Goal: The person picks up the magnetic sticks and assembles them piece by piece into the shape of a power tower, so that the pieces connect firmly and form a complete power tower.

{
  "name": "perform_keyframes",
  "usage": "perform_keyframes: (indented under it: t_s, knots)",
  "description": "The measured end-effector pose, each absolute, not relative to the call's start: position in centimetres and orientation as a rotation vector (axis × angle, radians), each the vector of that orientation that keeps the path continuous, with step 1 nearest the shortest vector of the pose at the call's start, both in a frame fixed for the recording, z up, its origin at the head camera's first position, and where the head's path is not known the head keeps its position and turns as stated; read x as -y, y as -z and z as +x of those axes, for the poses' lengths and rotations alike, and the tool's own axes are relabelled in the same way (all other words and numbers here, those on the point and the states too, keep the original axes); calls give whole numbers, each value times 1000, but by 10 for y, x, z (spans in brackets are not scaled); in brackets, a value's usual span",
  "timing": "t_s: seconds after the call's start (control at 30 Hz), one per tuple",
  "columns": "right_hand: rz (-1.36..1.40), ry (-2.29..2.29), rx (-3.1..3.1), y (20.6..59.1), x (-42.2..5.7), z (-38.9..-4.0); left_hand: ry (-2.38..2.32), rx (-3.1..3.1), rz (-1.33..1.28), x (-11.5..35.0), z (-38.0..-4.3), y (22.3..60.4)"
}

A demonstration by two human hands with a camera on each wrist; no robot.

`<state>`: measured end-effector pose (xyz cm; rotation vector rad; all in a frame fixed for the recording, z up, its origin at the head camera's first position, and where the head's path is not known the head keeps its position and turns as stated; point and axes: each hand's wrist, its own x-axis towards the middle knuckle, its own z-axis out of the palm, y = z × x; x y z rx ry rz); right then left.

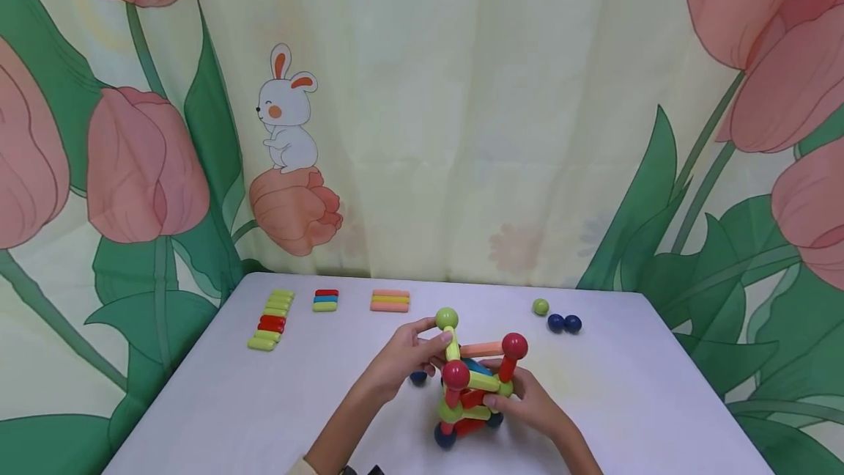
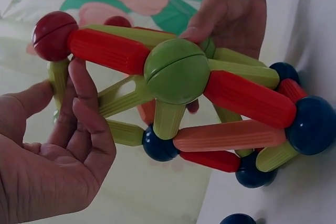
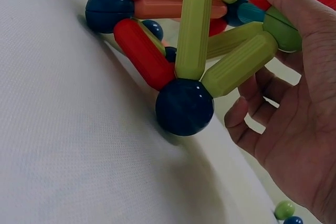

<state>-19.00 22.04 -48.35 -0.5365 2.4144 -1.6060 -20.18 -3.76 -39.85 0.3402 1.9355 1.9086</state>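
In the head view a magnetic stick-and-ball frame (image 1: 469,425) stands at the table's front, built of red, yellow-green, orange and blue sticks with coloured balls. My left hand (image 1: 395,363) pinches a yellow-green magnetic stick (image 1: 452,347) between thumb and fingers. That stick runs from a red ball (image 1: 456,375) to a green ball (image 1: 447,319) at the top. From the other side my right hand (image 1: 532,403) grips the frame, its thumb and fingers around a green ball (image 3: 283,29) and the sticks there. Dark blue balls (image 3: 185,107) form the base, close to the tabletop.
A column of yellow-green and red sticks (image 1: 271,321) lies at the table's left. Two short stacks, one mixed (image 1: 325,300) and one orange and yellow (image 1: 390,300), lie farther back. A loose green ball (image 1: 541,306) and two blue balls (image 1: 564,324) rest at back right. Another blue ball (image 1: 418,378) sits beside the frame.
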Motion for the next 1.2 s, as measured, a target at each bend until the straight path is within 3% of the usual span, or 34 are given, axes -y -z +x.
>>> perform_keyframes:
  t_s: [0.7,1.2]
  knots:
    - [-635,1592,-2498,468,-227,-209,-1866,-2012,383,31,-222,384]
    - [-671,1630,-2448,480,-224,-192,-1911,-1942,333,31,-208,395]
